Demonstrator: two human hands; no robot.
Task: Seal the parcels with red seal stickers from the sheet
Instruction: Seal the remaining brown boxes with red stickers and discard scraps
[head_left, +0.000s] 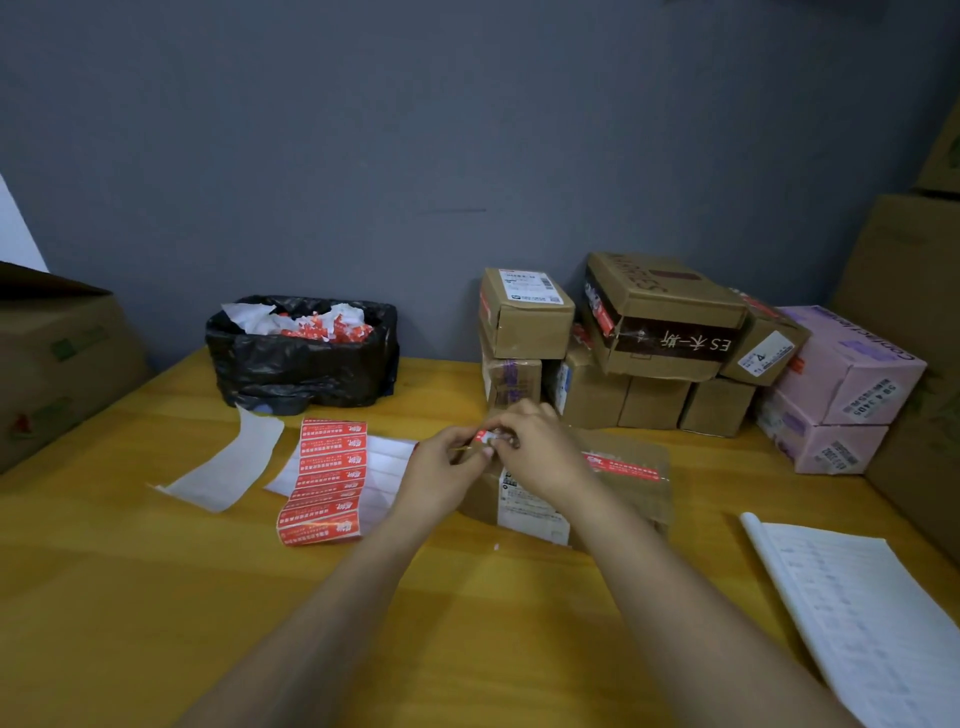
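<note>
A brown cardboard parcel (631, 486) lies on the wooden table in front of me, with one red seal sticker (621, 466) stuck across its top. Over the parcel's left end, my left hand (441, 470) and my right hand (540, 449) meet and pinch a small red sticker (484, 435) between their fingertips. The sheet of red seal stickers (327, 480) lies flat to the left of the parcel, its right half showing bare white backing.
A black-lined bin (304, 358) full of red and white scraps stands at the back. An empty backing strip (228, 460) lies left of the sheet. Stacked parcels (660, 338) and pink boxes (841, 389) crowd the back right. An open notebook (857, 613) lies front right.
</note>
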